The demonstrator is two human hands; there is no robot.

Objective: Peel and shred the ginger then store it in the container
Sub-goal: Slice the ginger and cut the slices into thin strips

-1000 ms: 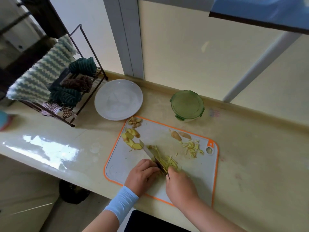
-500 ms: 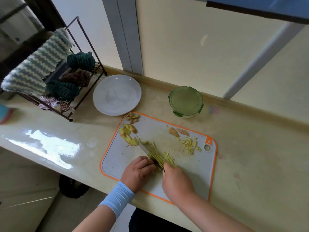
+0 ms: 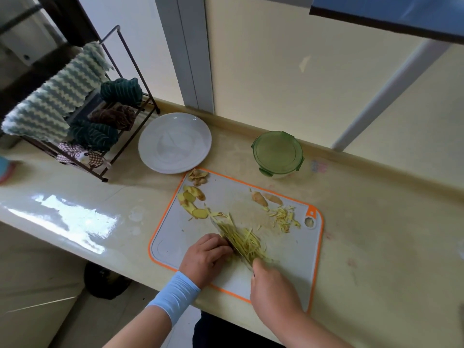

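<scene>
While the right hand (image 3: 273,287) grips the knife (image 3: 226,238) and the curled fingers of the left hand (image 3: 206,254) pin the ginger (image 3: 244,243) on the cutting board (image 3: 288,267), shredding seems half done. Next come thin cuts, I judge, close beside the knuckles. Farther off lie one shred heap (image 3: 283,218), one row of slices (image 3: 190,202), one plate (image 3: 174,143) and one lidded container (image 3: 277,153).

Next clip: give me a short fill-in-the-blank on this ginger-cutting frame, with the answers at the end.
1. The right hand grips a ____ among the ginger shreds.
2. The container wears a ____ lid.
3. The cutting board has an ____ rim.
4. The white plate stands to the container's ____.

Missing words: knife; green; orange; left.
</scene>
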